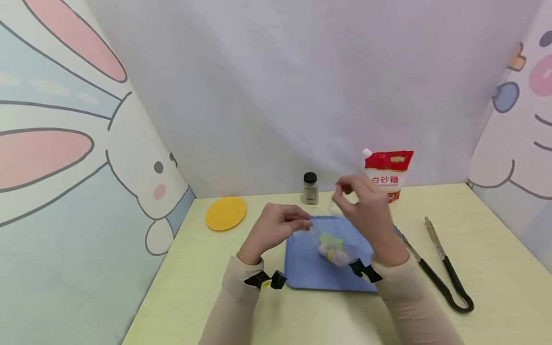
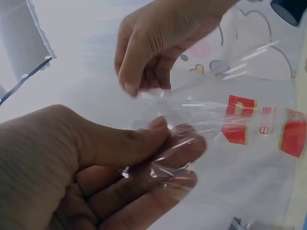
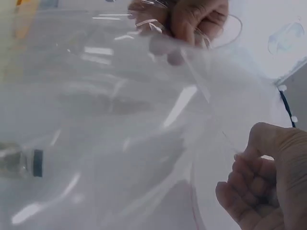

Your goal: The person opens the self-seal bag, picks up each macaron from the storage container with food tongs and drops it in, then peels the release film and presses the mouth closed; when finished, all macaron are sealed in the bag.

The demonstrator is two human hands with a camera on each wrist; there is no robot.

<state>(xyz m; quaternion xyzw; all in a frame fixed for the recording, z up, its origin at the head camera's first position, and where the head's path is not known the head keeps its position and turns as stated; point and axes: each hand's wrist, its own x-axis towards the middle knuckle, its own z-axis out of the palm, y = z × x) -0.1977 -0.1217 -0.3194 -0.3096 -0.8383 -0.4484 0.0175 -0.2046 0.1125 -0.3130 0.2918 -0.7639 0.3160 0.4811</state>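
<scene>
Both hands are raised over a blue tray (image 1: 302,275), with a clear plastic bag (image 3: 120,105) stretched between them. My left hand (image 1: 276,229) pinches the bag's film between thumb and fingers; in the left wrist view the film drapes over the fingertips. On the other side my right hand (image 1: 370,218) pinches the bag's edge with thumb and forefinger, the other fingers loosely curled. Several small pieces (image 1: 333,250), green, white and yellowish, are bunched low in the bag, blurred, overlapping the tray in the head view.
A small jar (image 1: 310,190) with a black lid stands behind the tray. Right of it is a red-and-white sugar pouch (image 1: 390,163), partly behind my right hand. Tongs (image 1: 450,278) with black handles lie on the right. A yellow disc (image 1: 225,213) lies at the back left.
</scene>
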